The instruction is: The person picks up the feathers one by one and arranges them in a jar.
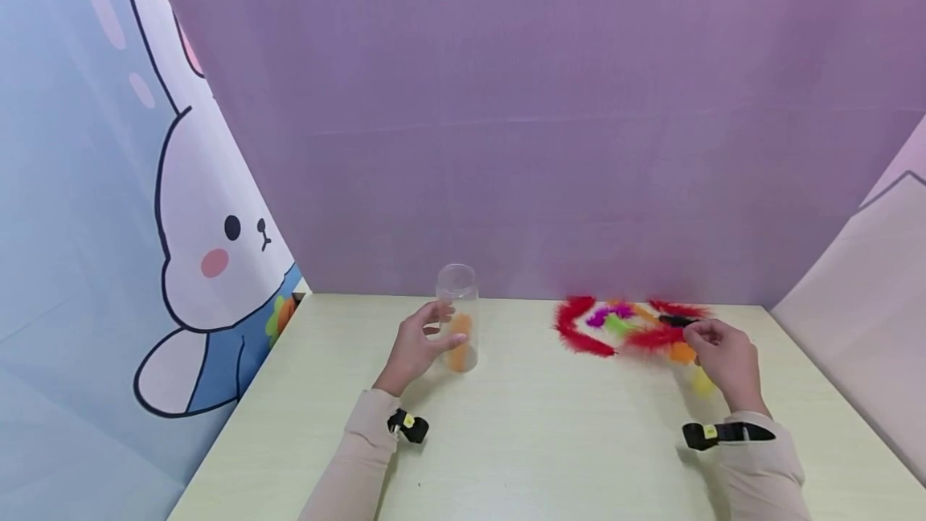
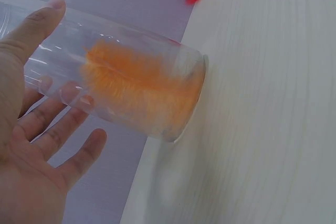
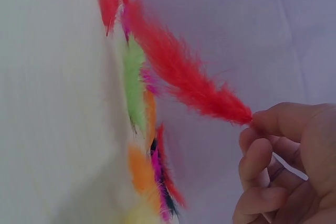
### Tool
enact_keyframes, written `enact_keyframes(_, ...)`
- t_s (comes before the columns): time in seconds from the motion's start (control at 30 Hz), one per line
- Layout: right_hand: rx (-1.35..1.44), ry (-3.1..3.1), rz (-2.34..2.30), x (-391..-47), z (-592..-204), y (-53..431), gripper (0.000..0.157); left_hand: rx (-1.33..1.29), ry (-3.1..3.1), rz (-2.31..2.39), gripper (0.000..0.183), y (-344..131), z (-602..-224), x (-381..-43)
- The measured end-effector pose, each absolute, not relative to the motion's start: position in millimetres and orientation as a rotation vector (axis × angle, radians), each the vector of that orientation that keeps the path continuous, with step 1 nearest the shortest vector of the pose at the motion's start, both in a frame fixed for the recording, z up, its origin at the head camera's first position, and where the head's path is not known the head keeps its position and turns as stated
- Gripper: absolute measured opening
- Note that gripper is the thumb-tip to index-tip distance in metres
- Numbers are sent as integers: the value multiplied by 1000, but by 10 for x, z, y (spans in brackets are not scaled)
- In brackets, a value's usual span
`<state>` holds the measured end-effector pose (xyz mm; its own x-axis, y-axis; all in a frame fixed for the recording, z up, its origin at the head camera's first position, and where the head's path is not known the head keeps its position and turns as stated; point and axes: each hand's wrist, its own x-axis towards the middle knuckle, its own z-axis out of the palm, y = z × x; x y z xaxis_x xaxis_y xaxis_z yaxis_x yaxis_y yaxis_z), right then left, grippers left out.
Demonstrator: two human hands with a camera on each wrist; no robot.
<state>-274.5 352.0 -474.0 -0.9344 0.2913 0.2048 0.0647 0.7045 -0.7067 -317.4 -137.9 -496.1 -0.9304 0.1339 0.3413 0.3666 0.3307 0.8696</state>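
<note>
A clear cylinder [image 1: 457, 284] stands upright on the table with an orange feather [image 2: 136, 82] inside. My left hand [image 1: 418, 344] is round its left side; in the left wrist view the thumb lies across the front and the fingers are behind the clear wall. At the right, my right hand [image 1: 731, 360] pinches a red feather [image 3: 194, 77] by its quill end between thumb and forefinger. The feather is raised, pointing left over loose feathers. Among these are red [image 1: 579, 332], purple [image 1: 606, 315], green [image 3: 135, 85], black [image 1: 676, 320], orange [image 1: 682, 353] and yellow [image 1: 703, 380] ones.
The pale wooden table [image 1: 535, 432] ends at the back against a purple cloth [image 1: 550, 143]. A curtain with a printed rabbit [image 1: 217, 248] hangs at the left, and a light cloth [image 1: 861, 312] at the right. Black camera straps [image 1: 748, 432] circle both wrists.
</note>
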Motion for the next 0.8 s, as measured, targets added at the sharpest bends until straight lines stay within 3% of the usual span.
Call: enact_keyframes(0.8, -225, -2451, 1071, -2760, -4572, 3298, 28, -434, -2395, -1624, 55, -1363, -4965, -3166)
